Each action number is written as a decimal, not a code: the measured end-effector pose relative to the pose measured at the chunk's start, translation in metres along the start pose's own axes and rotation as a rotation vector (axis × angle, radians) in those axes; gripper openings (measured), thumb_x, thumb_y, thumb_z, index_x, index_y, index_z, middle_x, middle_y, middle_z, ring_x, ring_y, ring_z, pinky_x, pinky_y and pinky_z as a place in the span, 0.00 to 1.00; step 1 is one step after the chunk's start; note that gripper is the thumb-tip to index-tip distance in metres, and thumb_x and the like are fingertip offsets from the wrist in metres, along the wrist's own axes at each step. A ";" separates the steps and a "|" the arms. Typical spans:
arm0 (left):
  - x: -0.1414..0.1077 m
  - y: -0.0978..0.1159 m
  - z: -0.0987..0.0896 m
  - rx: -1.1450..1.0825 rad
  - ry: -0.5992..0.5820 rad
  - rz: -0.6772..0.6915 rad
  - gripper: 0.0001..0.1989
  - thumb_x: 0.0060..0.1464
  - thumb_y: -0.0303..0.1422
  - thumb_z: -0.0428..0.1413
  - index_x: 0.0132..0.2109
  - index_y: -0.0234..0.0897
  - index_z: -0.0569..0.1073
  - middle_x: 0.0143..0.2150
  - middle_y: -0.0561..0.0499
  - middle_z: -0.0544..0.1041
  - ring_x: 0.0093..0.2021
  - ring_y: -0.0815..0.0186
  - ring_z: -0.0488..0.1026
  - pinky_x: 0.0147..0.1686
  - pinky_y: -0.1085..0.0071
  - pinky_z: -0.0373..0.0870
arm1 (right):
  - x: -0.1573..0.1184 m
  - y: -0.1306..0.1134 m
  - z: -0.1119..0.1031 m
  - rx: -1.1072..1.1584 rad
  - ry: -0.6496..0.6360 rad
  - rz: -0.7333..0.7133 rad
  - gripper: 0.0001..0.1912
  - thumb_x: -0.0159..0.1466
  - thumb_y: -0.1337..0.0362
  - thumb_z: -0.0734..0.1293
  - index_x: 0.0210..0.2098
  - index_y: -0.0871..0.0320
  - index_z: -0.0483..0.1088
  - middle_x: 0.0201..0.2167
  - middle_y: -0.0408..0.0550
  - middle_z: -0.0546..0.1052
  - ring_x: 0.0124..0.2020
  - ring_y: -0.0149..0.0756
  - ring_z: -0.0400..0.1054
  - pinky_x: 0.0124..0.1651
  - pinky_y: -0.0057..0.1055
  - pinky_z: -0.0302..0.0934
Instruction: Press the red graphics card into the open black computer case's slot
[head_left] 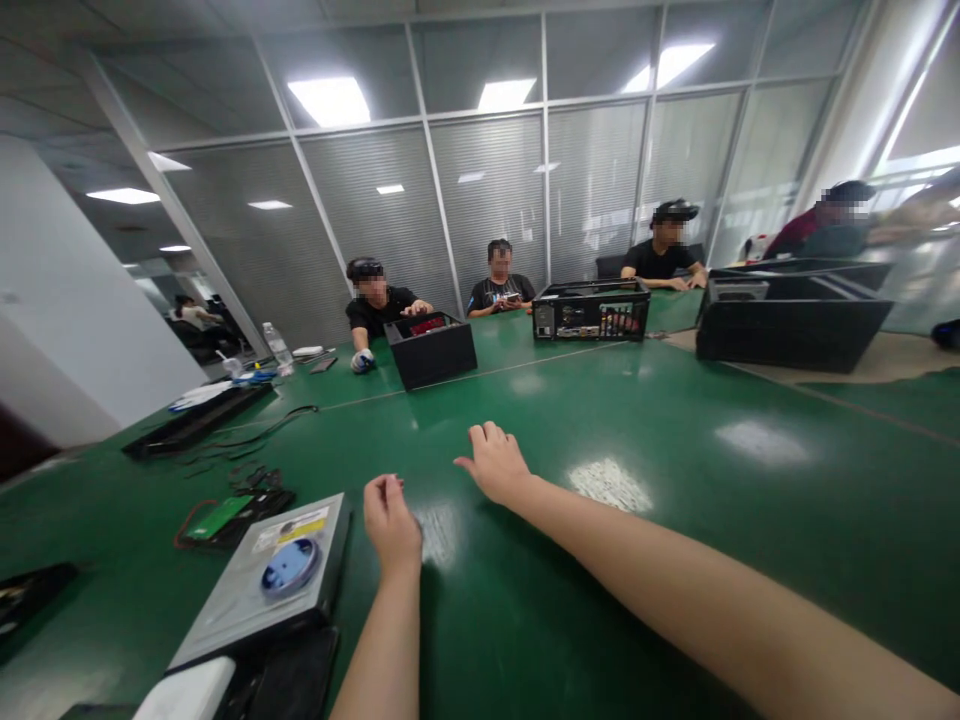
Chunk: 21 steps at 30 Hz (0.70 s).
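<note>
Okay, drive (247,600) lies flat on the green surface (525,610), toward its near left part. Left hand (393,525) is just right of it, strip of surface between. Left grip: fingers curled in, tips bunched; can't make out if something small is pinched. Right hand (496,466): grip loose, thumb apart from the fingers, over mid-surface, nearer the far edge than the left hand; contact with the surface unclear. Hands apart from each other.

Round blue thing (290,568) sits on the drive, yellow-and-white label just past it. Black part (296,670) and white thing (187,692) at the drive's near end, cut by frame. Past the drive, leftward: green board (222,517) on black parts, wires beside. Along left edge: black panel (196,422), cables near. Bottle (277,350) upright by far left corner.

Toward far edge, three black cases: left case (433,355), middle case (555,322), right case (787,335). Person (382,312) behind left case, one hand at its rim, other gloved. Second person (491,293) holds something phone-like. Third person (651,262) sits between middle and right cases. Glass wall (487,160) behind.
</note>
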<state>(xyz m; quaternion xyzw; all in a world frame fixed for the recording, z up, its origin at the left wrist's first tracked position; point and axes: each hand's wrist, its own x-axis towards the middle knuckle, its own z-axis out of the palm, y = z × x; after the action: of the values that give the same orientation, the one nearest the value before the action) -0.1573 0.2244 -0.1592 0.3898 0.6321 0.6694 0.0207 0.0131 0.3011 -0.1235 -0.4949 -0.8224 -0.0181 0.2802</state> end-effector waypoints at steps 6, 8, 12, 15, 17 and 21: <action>0.001 0.005 -0.001 -0.018 -0.036 -0.032 0.14 0.61 0.44 0.49 0.41 0.39 0.70 0.36 0.51 0.75 0.39 0.61 0.74 0.45 0.64 0.68 | -0.053 0.034 -0.059 0.283 -0.100 -0.070 0.19 0.68 0.49 0.64 0.47 0.58 0.64 0.44 0.53 0.70 0.44 0.41 0.68 0.47 0.38 0.65; 0.002 0.005 -0.001 -0.016 -0.057 -0.057 0.14 0.61 0.45 0.49 0.40 0.39 0.71 0.35 0.51 0.75 0.38 0.61 0.74 0.44 0.64 0.68 | -0.083 0.055 -0.083 0.335 -0.107 -0.138 0.16 0.67 0.53 0.65 0.47 0.57 0.65 0.46 0.53 0.70 0.46 0.41 0.67 0.49 0.39 0.64; 0.000 0.006 0.003 0.077 -0.208 -0.032 0.16 0.58 0.47 0.52 0.41 0.39 0.72 0.36 0.49 0.76 0.39 0.59 0.74 0.44 0.63 0.68 | -0.132 0.104 -0.111 0.413 -0.027 -0.205 0.17 0.65 0.62 0.66 0.53 0.54 0.64 0.55 0.54 0.67 0.57 0.44 0.63 0.59 0.43 0.60; -0.010 0.011 0.007 0.154 -0.369 0.095 0.15 0.57 0.45 0.54 0.41 0.38 0.73 0.38 0.47 0.77 0.41 0.59 0.74 0.45 0.62 0.68 | -0.137 0.136 -0.114 0.463 0.010 -0.140 0.21 0.65 0.61 0.66 0.57 0.53 0.62 0.58 0.55 0.65 0.59 0.45 0.62 0.61 0.45 0.61; -0.017 0.015 0.010 0.177 -0.436 0.153 0.14 0.57 0.43 0.55 0.43 0.38 0.74 0.39 0.47 0.76 0.40 0.60 0.74 0.44 0.62 0.69 | -0.130 0.151 -0.108 0.472 0.042 -0.115 0.21 0.65 0.60 0.65 0.57 0.53 0.63 0.58 0.55 0.65 0.59 0.46 0.63 0.60 0.46 0.62; -0.027 0.021 0.014 0.221 -0.482 0.173 0.13 0.57 0.40 0.55 0.45 0.38 0.73 0.39 0.47 0.76 0.39 0.62 0.74 0.42 0.64 0.70 | -0.119 0.163 -0.093 0.506 0.005 -0.121 0.19 0.66 0.59 0.64 0.56 0.53 0.64 0.56 0.55 0.67 0.55 0.46 0.66 0.58 0.47 0.64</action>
<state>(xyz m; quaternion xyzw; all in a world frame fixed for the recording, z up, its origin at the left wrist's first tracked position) -0.1213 0.2178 -0.1556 0.5901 0.6424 0.4838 0.0708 0.2303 0.2598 -0.1428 -0.3589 -0.8282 0.1702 0.3954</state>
